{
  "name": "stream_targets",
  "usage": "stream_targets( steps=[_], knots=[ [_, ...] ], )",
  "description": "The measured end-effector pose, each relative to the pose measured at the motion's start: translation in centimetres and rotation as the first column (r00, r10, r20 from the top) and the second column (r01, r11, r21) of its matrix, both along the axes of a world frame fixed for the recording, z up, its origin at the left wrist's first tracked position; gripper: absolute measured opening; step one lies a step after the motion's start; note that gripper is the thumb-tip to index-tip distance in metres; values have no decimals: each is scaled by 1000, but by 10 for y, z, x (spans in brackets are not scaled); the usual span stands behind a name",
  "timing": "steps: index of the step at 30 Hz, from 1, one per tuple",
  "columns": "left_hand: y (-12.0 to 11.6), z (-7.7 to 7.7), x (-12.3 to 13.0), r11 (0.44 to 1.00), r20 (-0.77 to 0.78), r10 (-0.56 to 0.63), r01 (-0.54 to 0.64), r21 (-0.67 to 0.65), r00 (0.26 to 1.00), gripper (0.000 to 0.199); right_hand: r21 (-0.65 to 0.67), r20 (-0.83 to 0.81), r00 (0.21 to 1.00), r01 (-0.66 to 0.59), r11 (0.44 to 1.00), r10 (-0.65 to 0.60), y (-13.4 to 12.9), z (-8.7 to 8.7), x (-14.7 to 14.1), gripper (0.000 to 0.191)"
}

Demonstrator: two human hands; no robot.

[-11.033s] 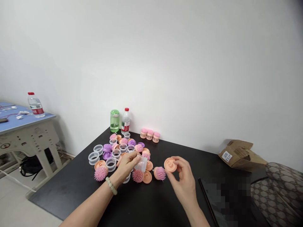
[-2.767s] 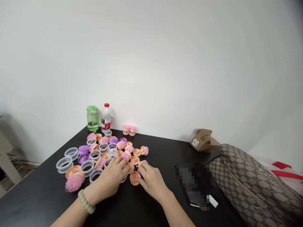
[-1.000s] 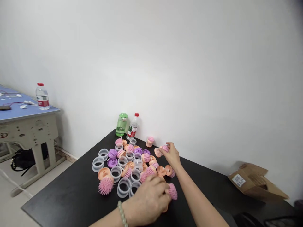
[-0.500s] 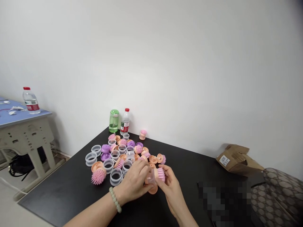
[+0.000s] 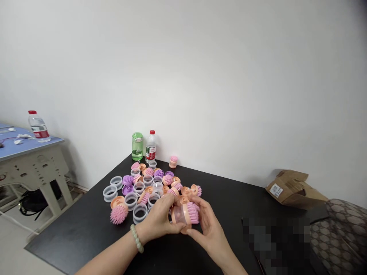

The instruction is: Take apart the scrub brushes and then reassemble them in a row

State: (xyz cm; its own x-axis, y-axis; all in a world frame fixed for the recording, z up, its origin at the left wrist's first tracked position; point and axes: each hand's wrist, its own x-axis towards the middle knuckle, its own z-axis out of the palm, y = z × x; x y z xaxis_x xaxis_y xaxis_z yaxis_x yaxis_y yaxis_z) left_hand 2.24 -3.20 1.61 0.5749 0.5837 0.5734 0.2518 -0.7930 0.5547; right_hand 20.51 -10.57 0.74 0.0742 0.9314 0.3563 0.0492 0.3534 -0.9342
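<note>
One pink-bristled round brush with peach rims and a clear plastic middle is lying sideways between your hands, just above the near side of the scattered parts, its bristles pointing toward your right. Your left hand is gripping it, fingers and thumb closing around the end away from the bristles. Your right hand is cupping loosely about the bristle end, its thumb standing well apart from its forefinger; whether it is touching the bristles, you cannot tell from this view. Below the brush, a flat peach plastic disc is showing partly. A pale green beaded bracelet is circling your left wrist. To the left and beyond, clear plastic rings, a purple bristled head and a spiky pink bristled head are lying among other parts on the black tabletop. Farther back, a small pink-and-peach brush is standing upright near the white wall. Left of that, a clear bottle with a red cap is standing beside a translucent green bottle. Off to the right, an open brown cardboard box is resting on the tabletop.
</note>
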Motion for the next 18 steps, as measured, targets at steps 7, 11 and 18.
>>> stream_targets(
  steps=[7,11,18],
  knots=[
    [0,-5,0,981,-16,-16,18,192,1000,31,-167,-11,1000,-26,986,25,-1,6,0,42],
    [2,-6,0,982,-5,10,-8,191,1000,30,-89,-58,998,-19,996,14,-2,8,-1,60],
    [2,-5,-1,964,-20,3,2,265,1000,26,-156,-43,997,-72,985,66,-1,7,-2,49]
  ],
)
